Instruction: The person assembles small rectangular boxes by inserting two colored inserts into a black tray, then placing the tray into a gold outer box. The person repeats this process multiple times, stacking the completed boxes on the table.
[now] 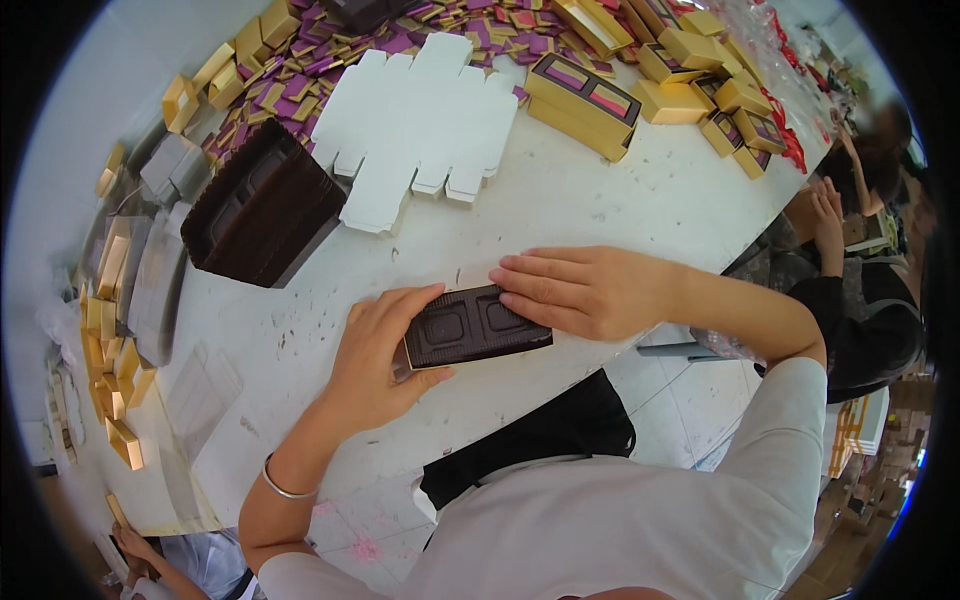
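Observation:
A small gold-edged box with a dark brown plastic tray (475, 328) set in it lies on the white table in front of me. The tray has two moulded hollows, with nothing in them. My left hand (368, 362) grips the box's left end, fingers along the far side and thumb at the near edge. Stretched out flat, the fingers of my right hand (590, 292) rest on the box's far right part and cover that corner. Beyond my left hand leans a nested stack of brown plastic trays (268, 205). A pile of flat white box blanks (420, 125) lies beside it.
Purple and gold wrapped pieces (290, 95) heap along the far side. Filled gold boxes (582, 108) stand far right, near red ribbon (787, 130). Gold box parts (108, 320) and clear plastic covers (205, 385) line the left. Other people's hands (828, 215) show at right and lower left.

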